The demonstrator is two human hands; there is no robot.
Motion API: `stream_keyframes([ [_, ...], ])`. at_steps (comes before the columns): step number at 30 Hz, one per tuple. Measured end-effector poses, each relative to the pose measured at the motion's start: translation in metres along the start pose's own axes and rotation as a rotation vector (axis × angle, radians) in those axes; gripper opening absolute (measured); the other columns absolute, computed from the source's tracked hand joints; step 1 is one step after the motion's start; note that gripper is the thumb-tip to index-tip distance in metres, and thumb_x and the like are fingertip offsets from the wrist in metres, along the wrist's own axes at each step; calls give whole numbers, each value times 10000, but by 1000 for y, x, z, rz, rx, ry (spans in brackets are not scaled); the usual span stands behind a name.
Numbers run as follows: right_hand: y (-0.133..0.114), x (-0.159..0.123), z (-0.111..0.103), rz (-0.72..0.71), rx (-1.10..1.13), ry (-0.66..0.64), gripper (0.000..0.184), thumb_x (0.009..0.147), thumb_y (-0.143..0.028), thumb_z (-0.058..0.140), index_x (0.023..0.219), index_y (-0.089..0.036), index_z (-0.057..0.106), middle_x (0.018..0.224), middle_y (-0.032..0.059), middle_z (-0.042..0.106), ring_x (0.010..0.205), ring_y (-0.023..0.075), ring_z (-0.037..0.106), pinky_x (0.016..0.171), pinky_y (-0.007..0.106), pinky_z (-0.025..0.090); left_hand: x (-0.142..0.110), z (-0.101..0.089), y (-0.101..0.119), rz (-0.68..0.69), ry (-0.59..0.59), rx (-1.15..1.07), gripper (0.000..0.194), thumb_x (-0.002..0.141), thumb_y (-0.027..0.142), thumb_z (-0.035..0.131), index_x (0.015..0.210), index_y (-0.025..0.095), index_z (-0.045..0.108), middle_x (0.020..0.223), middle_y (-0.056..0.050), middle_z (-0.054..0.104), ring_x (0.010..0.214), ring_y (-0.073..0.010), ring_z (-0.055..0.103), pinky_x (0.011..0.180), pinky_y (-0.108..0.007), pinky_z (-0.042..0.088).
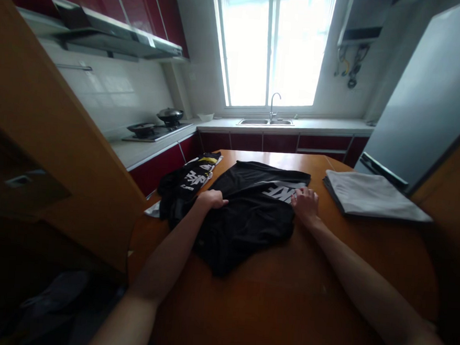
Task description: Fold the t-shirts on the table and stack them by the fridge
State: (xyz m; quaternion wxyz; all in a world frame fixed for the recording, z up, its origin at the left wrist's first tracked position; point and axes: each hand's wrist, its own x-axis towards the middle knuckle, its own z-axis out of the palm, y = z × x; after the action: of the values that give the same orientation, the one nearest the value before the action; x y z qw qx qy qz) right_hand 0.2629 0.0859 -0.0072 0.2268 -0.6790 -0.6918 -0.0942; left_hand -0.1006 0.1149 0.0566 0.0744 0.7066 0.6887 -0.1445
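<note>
A black T-shirt [246, 215] lies spread and wrinkled on the wooden table, with a grey panel and large pale letters near its right end. My left hand [212, 198] is closed on the cloth at the shirt's left part, thumb pointing right. At the right end, by the letters, my right hand [305, 203] has its fingers bent over the shirt's edge and grips it. Just left of my left hand is a pile of dark clothes [190, 183] with white and yellow prints. The cloth under my fingers is hidden.
A folded grey-white cloth [374, 195] lies on the right of the round wooden table [283, 313]. Beyond are a counter with a sink [257, 122] and a stove [160, 132] with pans. A fridge [428, 97] stands at right, a wooden panel [58, 145] at left.
</note>
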Motion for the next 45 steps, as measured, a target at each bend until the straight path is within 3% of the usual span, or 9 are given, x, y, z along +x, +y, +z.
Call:
stream_keyframes([
  [7, -9, -1, 7, -3, 200, -253, 396, 1012, -432, 435, 1057, -196, 750, 1235, 137, 691, 1188, 295, 588, 1033, 452, 409, -4, 7, 11, 190, 24, -71, 626, 923, 554, 577, 1489, 296, 512, 1561, -84, 471, 1417, -275, 471, 1117, -341, 400],
  [10, -3, 4, 17, -14, 299, -267, 363, 1005, -416, 462, 1191, -218, 703, 1412, 112, 611, 1330, 296, 507, 1116, 517, 338, -1, 21, 19, 191, 34, -85, 693, 957, 596, 500, 1573, 307, 370, 1666, -116, 247, 1516, -345, 279, 1171, -509, 316],
  [13, 7, 11, 23, 17, 400, -150, 354, 1014, -343, 409, 1128, -200, 712, 1383, 127, 628, 1294, 269, 543, 1083, 441, 388, 3, 31, 25, 192, 105, -105, 668, 1007, 596, 384, 1607, 328, 272, 1693, -122, 139, 1547, -380, 151, 1170, -647, 216],
  [18, 13, 16, 15, 44, 564, 47, 393, 1010, -319, 347, 983, -177, 712, 1072, 131, 732, 1006, 242, 657, 893, 336, 485, 8, 23, 13, 241, 298, -130, 614, 982, 544, 490, 1533, 276, 441, 1643, -121, 324, 1518, -346, 266, 1191, -577, 248],
  [24, -27, -11, -17, -556, 421, -30, 281, 999, -285, 461, 913, -217, 720, 990, 85, 712, 1008, 234, 618, 958, 368, 447, 5, -1, -30, 223, 496, -243, 465, 888, 419, 653, 1289, 185, 683, 1300, -121, 662, 1226, -270, 609, 1084, -329, 440],
  [29, -71, -43, -23, -723, 369, -131, 331, 960, -192, 491, 1226, -210, 688, 1338, 118, 633, 1289, 266, 511, 1095, 452, 383, -23, 25, -57, 151, 576, -223, 471, 831, 388, 702, 1267, 212, 680, 1284, -112, 641, 1205, -301, 599, 1073, -393, 459],
  [34, -73, -48, -9, -815, 361, -393, 663, 828, -60, 472, 1458, -257, 533, 1546, 83, 488, 1485, 287, 320, 1196, 644, 163, -45, 65, -98, 96, 686, -316, 517, 838, 358, 657, 1336, 222, 624, 1329, -102, 616, 1236, -303, 573, 1082, -427, 460],
  [39, -71, -48, -11, -828, 370, -315, 574, 821, -65, 488, 1348, -244, 625, 1342, 94, 623, 1332, 258, 485, 1216, 598, 140, -45, 75, -117, 41, 692, -407, 432, 829, 359, 662, 1233, 209, 697, 1234, -96, 660, 1167, -272, 608, 1079, -382, 460],
  [45, -67, -48, -29, -819, 352, -206, 411, 803, -68, 518, 1117, -245, 716, 1055, 67, 635, 1052, 232, 563, 1174, 501, 262, -53, 70, -98, 129, 560, -326, 434, 814, 474, 716, 1182, 246, 749, 1168, -78, 672, 1106, -267, 621, 1010, -351, 495],
])
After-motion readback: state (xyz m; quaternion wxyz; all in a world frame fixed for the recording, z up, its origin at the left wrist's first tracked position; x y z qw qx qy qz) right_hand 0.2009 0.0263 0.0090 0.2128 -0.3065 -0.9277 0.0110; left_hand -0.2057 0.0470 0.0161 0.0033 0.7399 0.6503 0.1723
